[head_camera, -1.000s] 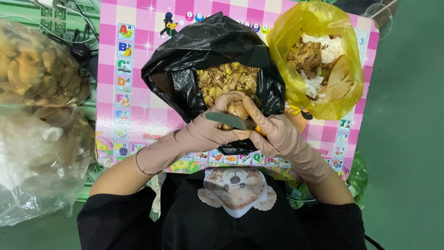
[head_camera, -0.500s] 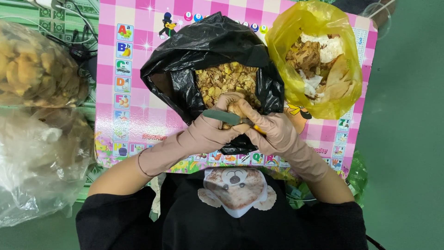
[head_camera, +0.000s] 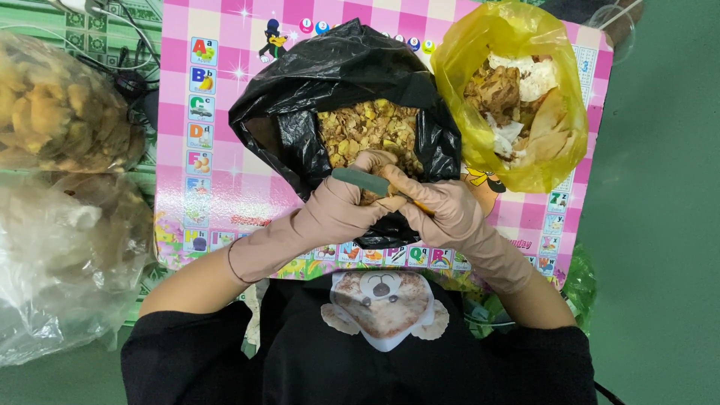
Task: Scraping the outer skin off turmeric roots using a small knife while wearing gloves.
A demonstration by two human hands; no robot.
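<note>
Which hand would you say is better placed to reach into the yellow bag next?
Probably the right hand: it sits on the yellow bag side of the mat, nearer its open mouth. The left hand grips the green-handled tool over the black bag, farther away.

I count one crumpled black plastic bag (head_camera: pixel 337 90) at frame centre, one yellow plastic bag (head_camera: pixel 517 45) upper right, two clear plastic bags at left: one upper (head_camera: pixel 60 112), one lower (head_camera: pixel 67 262). One pink checkered alphabet mat (head_camera: pixel 202 187). Two tan-gloved hands, left (head_camera: pixel 337 214) and right (head_camera: pixel 442 214). One green-handled knife (head_camera: pixel 364 180).
</note>
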